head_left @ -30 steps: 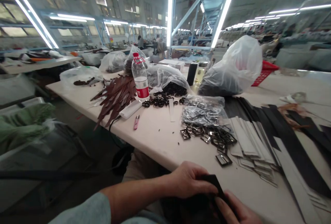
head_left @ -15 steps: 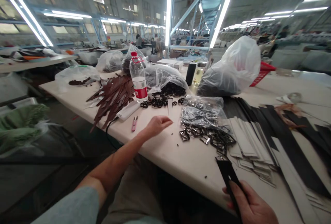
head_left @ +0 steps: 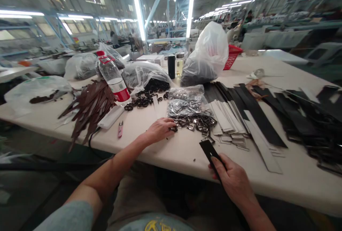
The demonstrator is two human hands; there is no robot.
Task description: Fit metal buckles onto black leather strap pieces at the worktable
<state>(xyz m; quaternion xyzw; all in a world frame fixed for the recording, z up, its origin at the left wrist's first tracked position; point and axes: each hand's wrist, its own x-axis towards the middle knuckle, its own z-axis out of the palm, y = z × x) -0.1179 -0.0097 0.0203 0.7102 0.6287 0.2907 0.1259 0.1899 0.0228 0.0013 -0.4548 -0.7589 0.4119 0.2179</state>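
My left hand rests on the white table, its fingers curled at the near edge of a heap of metal buckles and pinching at one. My right hand is closed round a black strap, whose free end points up and away over the table's front edge. Behind the buckles lies a clear bag of more buckles. Stacked black and white strap pieces lie just right of the heap.
A water bottle, brown strips, black rings, a pink snipper and a white box lie to the left. Plastic bags, a black cylinder and a jar stand behind. Long black straps cover the right.
My left hand left the strap, reached out over the table and came down at the buckle heap. My right hand kept the black strap and lifted it over the table edge. The view swung right.
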